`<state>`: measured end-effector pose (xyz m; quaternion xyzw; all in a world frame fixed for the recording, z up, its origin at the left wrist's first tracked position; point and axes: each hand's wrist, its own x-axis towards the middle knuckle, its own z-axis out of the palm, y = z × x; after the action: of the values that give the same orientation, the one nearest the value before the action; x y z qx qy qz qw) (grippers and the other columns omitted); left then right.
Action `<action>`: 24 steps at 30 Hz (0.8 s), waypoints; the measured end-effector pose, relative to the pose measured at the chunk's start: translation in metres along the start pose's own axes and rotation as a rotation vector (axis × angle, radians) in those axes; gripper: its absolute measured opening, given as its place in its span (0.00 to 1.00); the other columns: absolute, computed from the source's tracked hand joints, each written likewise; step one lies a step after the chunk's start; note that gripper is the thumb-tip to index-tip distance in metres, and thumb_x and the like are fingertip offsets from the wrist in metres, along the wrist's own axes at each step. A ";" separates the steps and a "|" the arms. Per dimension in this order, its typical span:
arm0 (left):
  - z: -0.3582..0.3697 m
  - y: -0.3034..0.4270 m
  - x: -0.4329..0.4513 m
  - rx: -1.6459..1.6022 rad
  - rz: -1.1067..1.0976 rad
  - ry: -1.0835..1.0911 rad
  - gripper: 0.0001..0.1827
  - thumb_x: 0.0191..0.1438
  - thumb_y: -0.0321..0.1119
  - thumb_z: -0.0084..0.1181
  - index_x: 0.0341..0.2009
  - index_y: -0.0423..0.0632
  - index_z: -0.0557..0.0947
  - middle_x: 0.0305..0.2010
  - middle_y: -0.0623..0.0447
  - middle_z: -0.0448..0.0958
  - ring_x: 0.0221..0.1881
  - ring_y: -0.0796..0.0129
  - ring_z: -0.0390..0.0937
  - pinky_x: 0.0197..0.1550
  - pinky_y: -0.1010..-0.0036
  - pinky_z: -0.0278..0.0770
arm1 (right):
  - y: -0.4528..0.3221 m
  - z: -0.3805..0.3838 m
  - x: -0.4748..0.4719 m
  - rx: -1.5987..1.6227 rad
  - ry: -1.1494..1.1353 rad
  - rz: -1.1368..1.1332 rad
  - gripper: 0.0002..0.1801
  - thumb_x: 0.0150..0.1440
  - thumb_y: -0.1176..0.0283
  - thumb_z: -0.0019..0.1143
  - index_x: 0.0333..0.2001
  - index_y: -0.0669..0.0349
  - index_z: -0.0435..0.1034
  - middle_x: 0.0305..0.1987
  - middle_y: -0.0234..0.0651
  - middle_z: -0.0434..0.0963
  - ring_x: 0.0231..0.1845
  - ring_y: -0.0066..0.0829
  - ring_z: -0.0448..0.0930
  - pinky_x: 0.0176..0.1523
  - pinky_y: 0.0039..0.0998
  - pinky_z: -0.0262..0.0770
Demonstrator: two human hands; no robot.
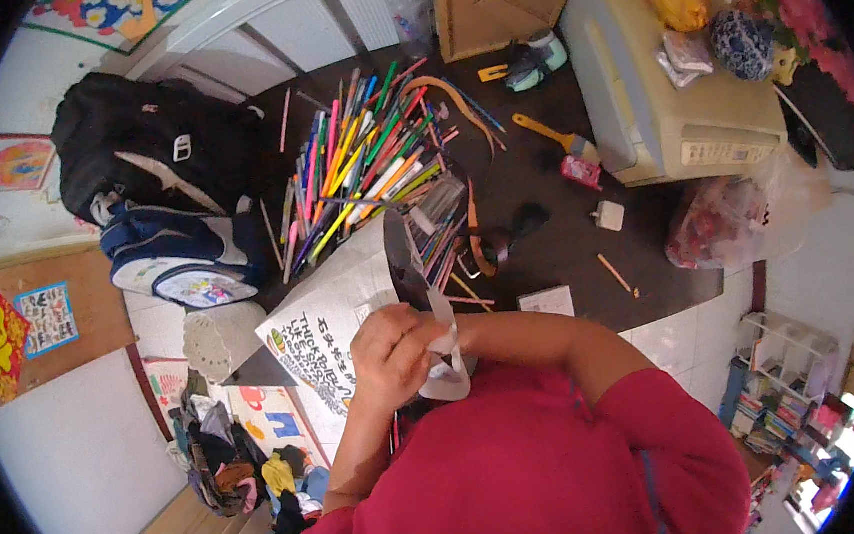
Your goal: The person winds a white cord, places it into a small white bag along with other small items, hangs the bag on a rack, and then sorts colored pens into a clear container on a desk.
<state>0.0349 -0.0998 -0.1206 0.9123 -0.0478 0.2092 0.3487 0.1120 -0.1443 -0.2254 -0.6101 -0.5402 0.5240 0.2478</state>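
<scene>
A white bag (336, 304) printed with black lettering and small drawings is held tilted in front of my chest. Its dark mouth faces to the right, and a pale strap or band hangs by the opening. My left hand (392, 352) grips the bag near its rim, fingers curled. From the other side my right forearm (523, 335) reaches across to the bag's mouth; the right hand is mostly hidden behind the band and the left hand. Just beyond the bag, a large heap of pens, markers and coloured pencils (365, 151) spreads over the dark table (545, 235).
A black backpack (146, 138) and a blue school bag (178, 256) stand at the left. Right of the heap lie a paintbrush (548, 129), a pink box (581, 172), a white charger (608, 215) and a pencil stub (618, 274). A beige printer (654, 98) borders the right side.
</scene>
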 end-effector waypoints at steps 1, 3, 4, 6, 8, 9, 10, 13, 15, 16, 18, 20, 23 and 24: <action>0.000 -0.003 -0.001 -0.012 -0.002 0.006 0.20 0.29 0.24 0.59 0.34 0.50 0.84 0.30 0.51 0.73 0.35 0.53 0.76 0.35 0.64 0.77 | 0.001 -0.010 -0.002 -0.085 -0.056 0.000 0.13 0.55 0.68 0.52 0.42 0.61 0.73 0.34 0.42 0.77 0.32 0.36 0.78 0.36 0.34 0.74; -0.001 -0.008 -0.002 -0.054 -0.031 0.037 0.19 0.30 0.25 0.59 0.33 0.50 0.84 0.28 0.51 0.72 0.34 0.53 0.75 0.35 0.64 0.77 | 0.016 -0.045 -0.011 -0.195 -0.069 0.031 0.13 0.55 0.68 0.51 0.41 0.62 0.74 0.34 0.45 0.77 0.33 0.38 0.78 0.38 0.36 0.74; -0.004 -0.009 0.001 -0.063 -0.052 0.052 0.17 0.30 0.25 0.59 0.32 0.50 0.84 0.28 0.51 0.72 0.33 0.53 0.76 0.34 0.64 0.76 | 0.034 -0.069 -0.014 -0.215 0.014 0.049 0.13 0.55 0.68 0.51 0.41 0.62 0.74 0.34 0.46 0.77 0.33 0.40 0.78 0.38 0.36 0.74; -0.011 -0.016 -0.001 -0.050 -0.110 0.065 0.17 0.30 0.26 0.59 0.32 0.49 0.84 0.26 0.51 0.71 0.32 0.54 0.76 0.33 0.65 0.76 | 0.093 -0.126 -0.036 -0.302 0.465 -0.064 0.13 0.54 0.66 0.49 0.38 0.60 0.75 0.34 0.47 0.77 0.35 0.45 0.79 0.39 0.41 0.74; -0.016 -0.024 -0.004 -0.035 -0.148 0.082 0.18 0.29 0.26 0.58 0.32 0.49 0.84 0.26 0.51 0.71 0.31 0.54 0.75 0.33 0.66 0.76 | 0.114 -0.191 -0.066 -0.514 0.880 0.296 0.13 0.50 0.72 0.54 0.42 0.58 0.74 0.43 0.46 0.76 0.46 0.48 0.75 0.51 0.42 0.72; -0.017 -0.028 -0.003 -0.005 -0.178 0.072 0.19 0.28 0.26 0.58 0.32 0.48 0.84 0.26 0.50 0.71 0.30 0.55 0.75 0.32 0.66 0.76 | 0.137 -0.217 -0.079 -0.703 0.954 0.500 0.21 0.48 0.74 0.56 0.49 0.54 0.72 0.54 0.44 0.70 0.58 0.47 0.68 0.56 0.42 0.69; -0.017 -0.031 -0.004 0.031 -0.217 0.067 0.20 0.26 0.26 0.57 0.32 0.47 0.84 0.26 0.50 0.71 0.29 0.56 0.75 0.32 0.67 0.76 | 0.156 -0.238 -0.089 -0.791 0.937 0.591 0.24 0.48 0.74 0.57 0.53 0.52 0.70 0.57 0.42 0.67 0.61 0.46 0.65 0.57 0.46 0.68; -0.019 -0.034 0.002 0.043 -0.221 0.040 0.21 0.24 0.26 0.56 0.32 0.46 0.84 0.26 0.49 0.72 0.28 0.56 0.75 0.30 0.68 0.75 | 0.224 -0.266 -0.112 -1.001 0.852 0.734 0.29 0.48 0.76 0.57 0.57 0.50 0.67 0.61 0.37 0.63 0.65 0.43 0.60 0.59 0.57 0.63; -0.017 -0.032 0.004 0.031 -0.213 0.053 0.21 0.25 0.26 0.56 0.32 0.46 0.84 0.25 0.50 0.72 0.28 0.57 0.75 0.30 0.68 0.75 | 0.238 -0.269 -0.107 -1.125 0.772 0.768 0.30 0.48 0.76 0.57 0.58 0.49 0.67 0.62 0.35 0.62 0.67 0.41 0.59 0.60 0.63 0.60; -0.015 -0.029 0.004 0.013 -0.200 0.069 0.21 0.25 0.26 0.56 0.32 0.46 0.84 0.25 0.50 0.72 0.28 0.57 0.75 0.30 0.68 0.75 | 0.236 -0.271 -0.106 -1.078 0.703 0.817 0.24 0.54 0.73 0.51 0.57 0.49 0.67 0.62 0.34 0.62 0.68 0.40 0.58 0.61 0.67 0.55; -0.012 -0.026 0.005 0.011 -0.199 0.062 0.21 0.25 0.26 0.56 0.33 0.47 0.84 0.25 0.50 0.72 0.28 0.57 0.75 0.30 0.68 0.75 | 0.230 -0.271 -0.108 -1.058 0.631 0.868 0.23 0.56 0.74 0.49 0.57 0.49 0.65 0.63 0.33 0.62 0.68 0.39 0.58 0.63 0.67 0.55; -0.011 -0.023 0.005 0.004 -0.193 0.051 0.21 0.25 0.27 0.56 0.33 0.47 0.84 0.25 0.50 0.73 0.28 0.57 0.76 0.30 0.68 0.75 | 0.232 -0.263 -0.116 -1.003 0.729 0.828 0.26 0.53 0.76 0.52 0.58 0.50 0.65 0.62 0.34 0.62 0.68 0.40 0.59 0.64 0.62 0.57; -0.010 -0.017 0.008 0.003 -0.119 0.022 0.20 0.26 0.27 0.57 0.32 0.48 0.85 0.26 0.51 0.74 0.28 0.58 0.76 0.29 0.68 0.76 | 0.235 -0.256 -0.138 -0.857 1.019 0.660 0.34 0.44 0.82 0.61 0.57 0.53 0.63 0.60 0.36 0.64 0.66 0.43 0.61 0.63 0.45 0.65; -0.010 -0.016 0.007 0.009 -0.122 0.029 0.20 0.26 0.27 0.57 0.32 0.48 0.85 0.26 0.51 0.74 0.28 0.58 0.76 0.29 0.68 0.76 | 0.220 -0.251 -0.142 -0.763 1.264 0.503 0.34 0.44 0.81 0.61 0.57 0.55 0.63 0.60 0.38 0.63 0.66 0.43 0.61 0.61 0.44 0.68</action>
<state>0.0413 -0.0812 -0.1209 0.9119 0.0141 0.2010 0.3575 0.4459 -0.2728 -0.2816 -0.9401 -0.2847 -0.1048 0.1556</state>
